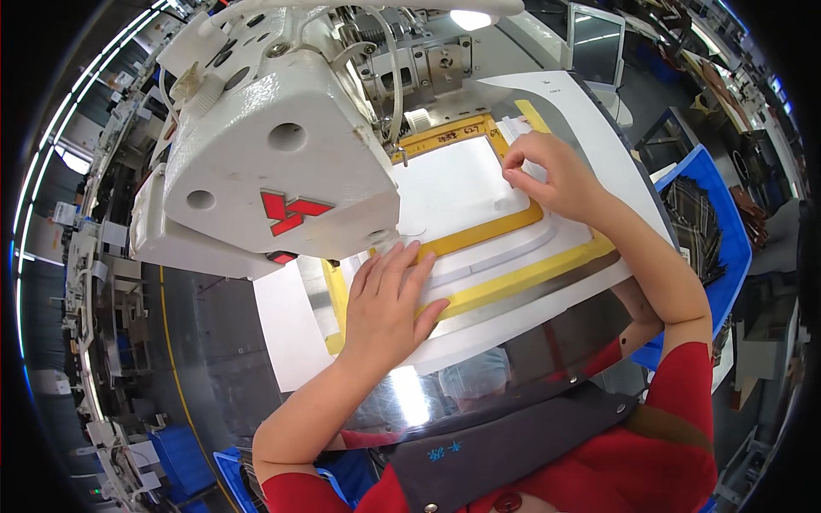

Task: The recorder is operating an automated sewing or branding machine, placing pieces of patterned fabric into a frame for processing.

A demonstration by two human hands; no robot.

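Observation:
A white industrial sewing machine head [282, 145] fills the upper left. Beneath and right of it lies a yellow frame [477, 238] around a white sheet [449, 179], on a white plate with pale yellow tape strips [526, 282]. My left hand [395, 299] rests flat with fingers spread at the frame's lower left, beside the machine head. My right hand [547, 171] is at the frame's right side, thumb and index finger pinched close above the sheet's edge; what is between them, if anything, is too small to make out.
A blue bin [727, 235] with dark flat pieces stands at the right. A screen [596, 51] is at the back right. The polished metal table edge [479, 393] runs in front of my body. Blue bins [184, 453] and rows of machines line the left.

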